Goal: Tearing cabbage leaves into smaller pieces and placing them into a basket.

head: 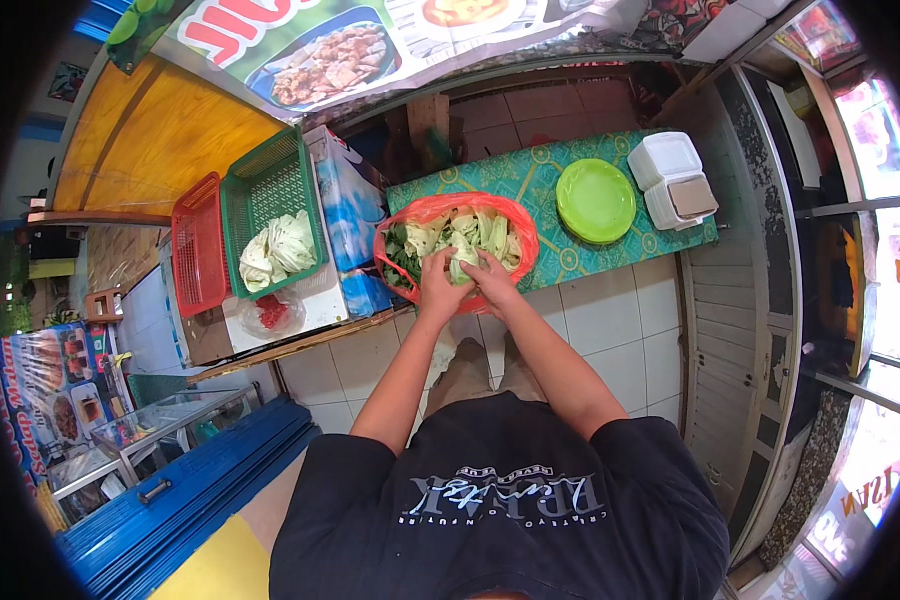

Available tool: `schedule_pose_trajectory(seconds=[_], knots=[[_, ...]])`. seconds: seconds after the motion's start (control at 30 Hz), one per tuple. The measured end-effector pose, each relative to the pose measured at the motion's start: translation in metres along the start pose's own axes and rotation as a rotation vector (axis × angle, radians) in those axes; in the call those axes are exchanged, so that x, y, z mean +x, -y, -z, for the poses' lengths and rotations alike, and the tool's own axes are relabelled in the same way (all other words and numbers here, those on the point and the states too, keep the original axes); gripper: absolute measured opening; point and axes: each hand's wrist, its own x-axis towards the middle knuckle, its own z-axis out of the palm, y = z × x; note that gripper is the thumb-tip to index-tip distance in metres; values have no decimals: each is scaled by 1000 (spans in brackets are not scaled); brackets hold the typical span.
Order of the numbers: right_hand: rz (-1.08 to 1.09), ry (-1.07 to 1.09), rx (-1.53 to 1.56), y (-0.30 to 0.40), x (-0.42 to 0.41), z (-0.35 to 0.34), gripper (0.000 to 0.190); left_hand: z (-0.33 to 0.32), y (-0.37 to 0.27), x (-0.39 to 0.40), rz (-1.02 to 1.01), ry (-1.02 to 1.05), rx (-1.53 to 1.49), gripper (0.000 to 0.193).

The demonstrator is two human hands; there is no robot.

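Observation:
A red plastic bag (pixel 523 217) lies wide open in front of me, on a table with a green patterned cover. Cabbage pieces (pixel 466 227) fill most of it, and dark leafy greens (pixel 397 246) show at its left side. My left hand (pixel 441 283) and my right hand (pixel 493 283) are inside the bag's near edge, thumbs close together. Between them they grip a pale green cabbage piece (pixel 459 273); my fingers partly cover it. To the left, more cabbage (pixel 279 251) sits in the near end of a green plastic basket (pixel 264 178).
A red basket (pixel 197 247) stands beside the green one, with a clear plastic bag (pixel 271 313) holding something red in front. A blue-and-white box (pixel 347 202) borders the covered table (pixel 547 271). Green plates (pixel 595 200) and white foam boxes (pixel 666 161) stand to the right.

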Motion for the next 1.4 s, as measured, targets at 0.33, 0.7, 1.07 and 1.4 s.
schedule_pose_trajectory(seconds=[0.33,0.7,1.07,1.4], knots=[[122,67,-195,32,-22,13,83,25,-16,1,491,58,-1027,73],[154,66,177,78,-57,-2,65,62,-32,20,407,225,-953,53],[113,49,-140,87,-33,15,54,89,-42,23,303,181,-1299,33],[755,-469,-831,96,-26,3,31,101,-52,10,190,99,-1321,43]])
